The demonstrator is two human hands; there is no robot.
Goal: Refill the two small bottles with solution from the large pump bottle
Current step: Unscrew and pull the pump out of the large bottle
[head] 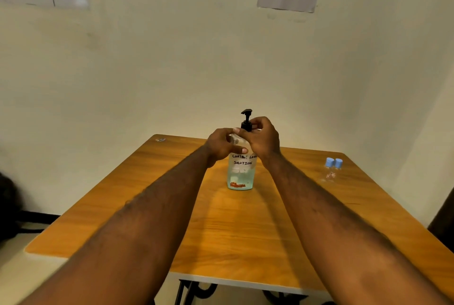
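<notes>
Wooden bench (147, 206). Large pump bottle (240, 174) stands upright mid-bench. Left hand (222, 143): fingers curled round the bottle's shoulder. Right hand (262, 137): fingers pinch the black pump collar (246, 125). The hands hide the bottle's upper body. Small bottles (333, 169), blue-capped, stand together well apart at the right; fill level unreadable.

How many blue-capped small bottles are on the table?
2. One small bottle stands near the table's right edge; the other small bottle is beside it on its right. No others visible.

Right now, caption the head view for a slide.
Left hand and right hand grip the pump bottle; two blue-capped bottles stand aside.
</notes>
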